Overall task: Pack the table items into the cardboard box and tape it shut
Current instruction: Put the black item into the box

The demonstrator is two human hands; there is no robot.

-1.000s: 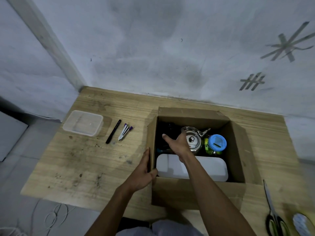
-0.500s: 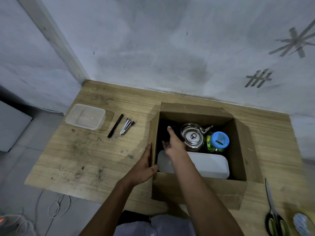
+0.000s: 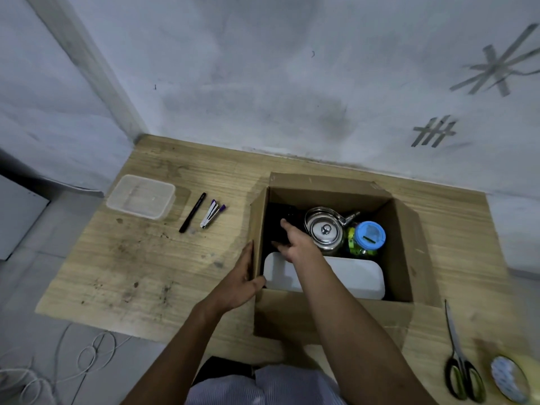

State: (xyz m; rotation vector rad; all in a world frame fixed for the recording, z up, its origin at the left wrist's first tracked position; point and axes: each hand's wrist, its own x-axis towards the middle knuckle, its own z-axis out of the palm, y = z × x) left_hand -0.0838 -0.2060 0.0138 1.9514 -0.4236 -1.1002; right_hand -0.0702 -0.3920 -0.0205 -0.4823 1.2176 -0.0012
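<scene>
An open cardboard box (image 3: pixel 330 314) stands on the wooden table (image 3: pixel 146 273). Inside it are a steel kettle (image 3: pixel 324 230), a blue-lidded jar (image 3: pixel 369 233) and a white lidded container (image 3: pixel 350 276). My left hand (image 3: pixel 242 285) grips the box's left wall near the front corner, thumb inside. My right hand (image 3: pixel 298 244) reaches into the dark back-left corner of the box, left of the kettle, with fingers spread around something dark. Whether it holds that dark thing is hidden in shadow.
On the table left of the box lie a clear plastic container (image 3: pixel 140 197), a black pen (image 3: pixel 193 216) and purple-capped pens (image 3: pixel 211 213). Scissors (image 3: pixel 460 372) and a tape roll (image 3: pixel 510 378) sit at the front right. Cables (image 3: pixel 87 355) lie on the floor.
My right hand has moved left from above the kettle into the box's dark back-left corner. My left hand keeps its hold on the box wall.
</scene>
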